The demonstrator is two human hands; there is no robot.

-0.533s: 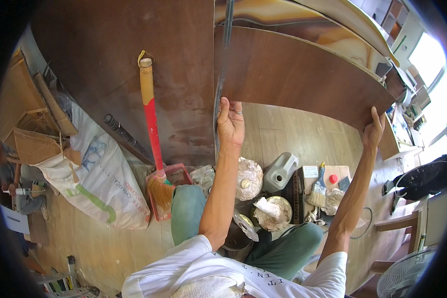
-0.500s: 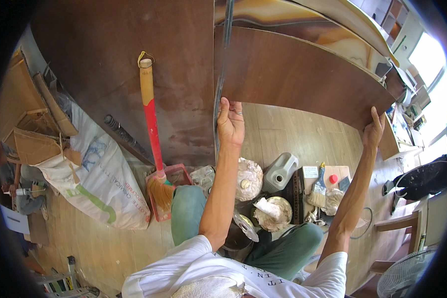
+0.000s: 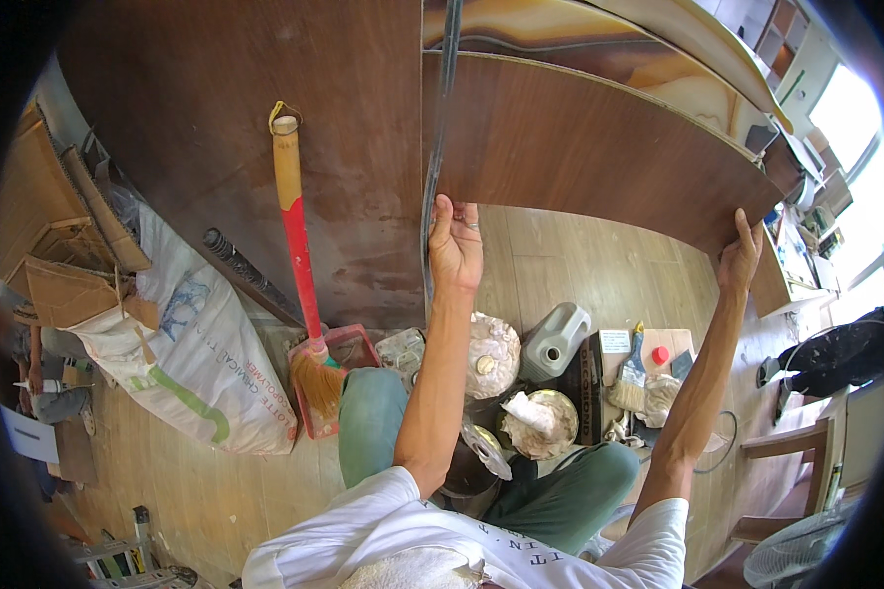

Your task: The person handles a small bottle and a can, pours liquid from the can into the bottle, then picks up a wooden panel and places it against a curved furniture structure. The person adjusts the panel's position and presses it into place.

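A brown wood-grain panel (image 3: 599, 147) spans the upper right, its lower edge curved by the lens. My left hand (image 3: 457, 245) is closed on the panel's lower left corner, thumb up, right beside a dark upright edge strip (image 3: 436, 157). At the lower right corner my right hand (image 3: 741, 257) grips the panel, its fingers partly hidden. Above the panel's top edge lies a glossy amber-and-white marbled surface (image 3: 599, 59). A large brown board (image 3: 196, 128) stands to the left of the strip.
A broom (image 3: 300, 245) leans on the board over a red dustpan (image 3: 359, 344). By my knees sit a grey jug (image 3: 555, 344), smeared cans (image 3: 540, 422) and a paintbrush (image 3: 631, 368). A white sack (image 3: 196, 344) and cardboard (image 3: 69, 280) fill the left; a fan (image 3: 796, 550) stands lower right.
My hands and the panel stay in nearly the same place. At the far left, another person's hand has shifted slightly.
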